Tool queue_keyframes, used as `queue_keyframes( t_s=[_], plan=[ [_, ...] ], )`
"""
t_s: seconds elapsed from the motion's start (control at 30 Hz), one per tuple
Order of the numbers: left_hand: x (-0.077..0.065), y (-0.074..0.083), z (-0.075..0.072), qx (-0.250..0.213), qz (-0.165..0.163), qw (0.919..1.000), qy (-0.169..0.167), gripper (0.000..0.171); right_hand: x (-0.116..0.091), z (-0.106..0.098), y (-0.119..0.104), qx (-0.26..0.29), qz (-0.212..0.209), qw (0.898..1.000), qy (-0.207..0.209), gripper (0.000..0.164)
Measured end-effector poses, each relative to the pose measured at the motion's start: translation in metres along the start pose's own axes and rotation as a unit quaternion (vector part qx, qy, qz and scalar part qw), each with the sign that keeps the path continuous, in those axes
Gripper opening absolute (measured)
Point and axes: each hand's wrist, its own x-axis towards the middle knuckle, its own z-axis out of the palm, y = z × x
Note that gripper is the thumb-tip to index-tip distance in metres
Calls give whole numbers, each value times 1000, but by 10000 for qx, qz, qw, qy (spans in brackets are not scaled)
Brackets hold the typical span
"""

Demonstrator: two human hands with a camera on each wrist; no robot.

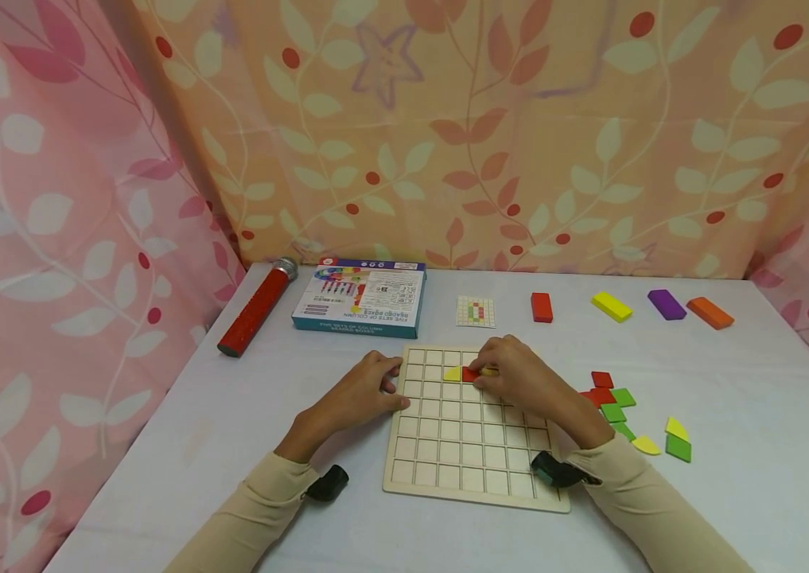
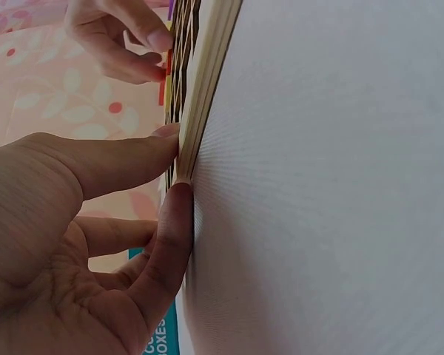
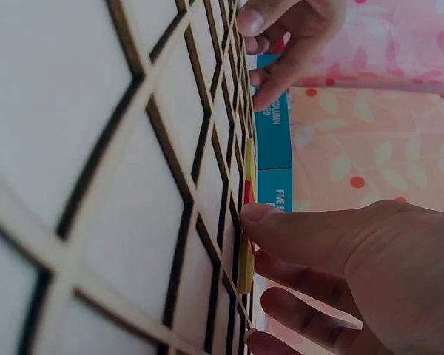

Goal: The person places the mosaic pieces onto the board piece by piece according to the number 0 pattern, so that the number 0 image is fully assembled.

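Observation:
A square wooden grid board (image 1: 445, 475) lies on the table. My left hand (image 1: 357, 390) holds its left edge, the thumb over the rim and a finger against the side, as the left wrist view shows. Over the upper rows, my right hand (image 1: 519, 380) has its thumb and fingertips on a red square tile (image 1: 469, 375) in a cell. A yellow curved-edge tile (image 1: 452, 373) sits just left of the red one. On the other side is another yellow tile (image 3: 246, 270), partly hidden by the right hand in the head view.
Loose red, green (image 1: 678, 448) and yellow tiles (image 1: 646, 446) lie right of the board. Behind it are a small pattern card (image 1: 476, 311), a flat box (image 1: 361, 298), a red rod with a silver end (image 1: 257, 310), and red (image 1: 542, 307), yellow, purple and orange blocks.

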Motion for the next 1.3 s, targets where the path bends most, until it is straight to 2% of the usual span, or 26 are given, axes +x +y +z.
queue_keyframes(
  t_s=[0.17, 0.3, 0.63, 0.8, 0.9, 1.3],
  plan=[
    [1, 0, 0, 5, 5, 10000, 10, 72, -5, -15, 7, 240, -7, 9997, -85, 25],
    [1, 0, 0, 11, -12, 10000, 16, 72, -18, -33, 20, 516, 355, 9980, -113, 29],
    [0, 1, 0, 19, 15, 10000, 24, 72, -69, -74, 81, 235, 1336, 9908, 2, 37],
    [0, 1, 0, 10, 19, 10000, 35, 71, -86, -79, 106, 114, 1616, 9868, -36, 38],
    [-1, 0, 0, 14, 11, 10000, 45, 71, -90, -79, 115, 50, 1566, 9876, -48, 38],
    [-1, 0, 1, 3, 33, 10000, 16, 72, -94, -81, 124, -101, 1475, 9890, -16, 35]
  ],
)
